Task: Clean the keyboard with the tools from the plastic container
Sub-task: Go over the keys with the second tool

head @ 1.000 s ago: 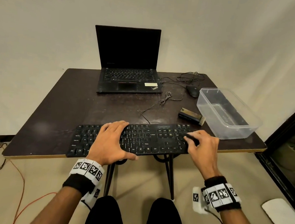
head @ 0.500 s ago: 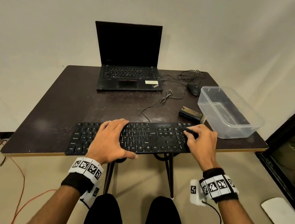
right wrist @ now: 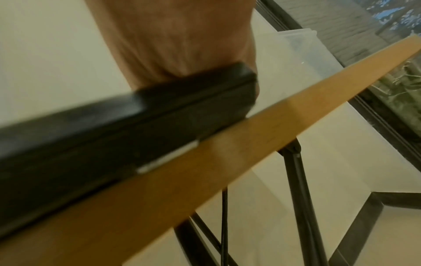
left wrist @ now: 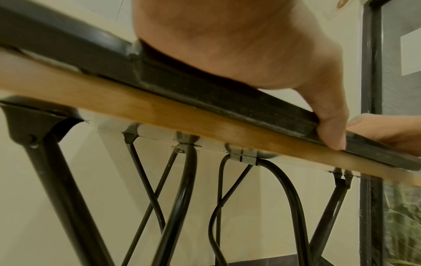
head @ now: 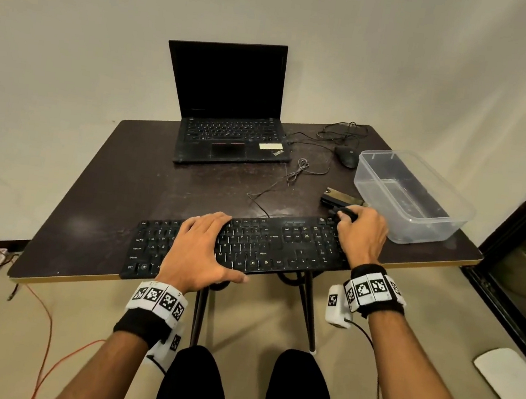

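Note:
The black keyboard (head: 270,242) lies along the front edge of the dark table (head: 119,183). My left hand (head: 198,251) rests flat on its left half, with the thumb (left wrist: 330,129) against the keyboard's front edge (left wrist: 205,93). My right hand (head: 362,233) is at the keyboard's far right corner, fingers curled round a small black tool (head: 347,213) whose tip pokes out toward the back. In the right wrist view only the heel of that hand (right wrist: 177,41) shows above the keyboard's end (right wrist: 114,126). The clear plastic container (head: 422,230) stands just right of it.
A flat brush (head: 342,198) lies between the keyboard and the container. An open laptop (head: 229,113), a black mouse (head: 346,156) and loose cables (head: 297,170) occupy the back of the table. Metal table legs (left wrist: 177,207) stand below.
My right hand has slid with the tool from the keyboard's right keys to its far right corner. My left hand has stayed pressed on the keyboard.

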`<state>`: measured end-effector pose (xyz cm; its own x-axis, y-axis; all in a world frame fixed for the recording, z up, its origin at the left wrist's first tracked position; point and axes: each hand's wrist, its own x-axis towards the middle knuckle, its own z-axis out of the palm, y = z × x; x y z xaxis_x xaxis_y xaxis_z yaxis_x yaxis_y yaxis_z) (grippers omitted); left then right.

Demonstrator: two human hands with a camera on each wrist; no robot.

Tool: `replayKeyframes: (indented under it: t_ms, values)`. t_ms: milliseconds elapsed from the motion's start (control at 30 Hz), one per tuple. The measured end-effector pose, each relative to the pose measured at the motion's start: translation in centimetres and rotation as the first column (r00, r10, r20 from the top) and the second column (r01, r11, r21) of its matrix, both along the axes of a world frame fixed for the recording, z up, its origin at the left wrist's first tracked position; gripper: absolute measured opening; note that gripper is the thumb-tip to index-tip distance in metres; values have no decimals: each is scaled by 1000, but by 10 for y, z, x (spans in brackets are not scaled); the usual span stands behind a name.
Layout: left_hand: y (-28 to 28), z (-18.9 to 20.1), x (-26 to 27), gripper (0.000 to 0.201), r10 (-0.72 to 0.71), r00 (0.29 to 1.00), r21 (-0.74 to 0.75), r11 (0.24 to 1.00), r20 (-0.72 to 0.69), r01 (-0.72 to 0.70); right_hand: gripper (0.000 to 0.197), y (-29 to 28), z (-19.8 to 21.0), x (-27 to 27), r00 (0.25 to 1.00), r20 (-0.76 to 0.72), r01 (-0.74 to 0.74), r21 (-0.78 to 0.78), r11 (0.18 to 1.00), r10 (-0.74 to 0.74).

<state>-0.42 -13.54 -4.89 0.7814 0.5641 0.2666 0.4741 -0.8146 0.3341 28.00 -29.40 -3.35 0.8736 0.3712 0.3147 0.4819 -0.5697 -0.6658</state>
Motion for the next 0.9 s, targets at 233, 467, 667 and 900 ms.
replayKeyframes:
  t_ms: [233,467,667,900]
  values:
    - [-2,1,0,129,-1,1000,-4,1000,18,2,18,4,5,-14,986,17,-164,-78,983,165]
    - [-1,2,0,127,1,1000,-11,1000,19,-1,13,12,12,-25,967,55,-243,-118,963,251]
    - [-1,1,-1,126,-1,1000,6,1000,12,1,15,13,13,-20,983,57,-168,-85,982,174]
    - [-1,1,0,126,-8,1000,4,1000,1,8,10,22,8,-21,967,111,-210,-174,962,231]
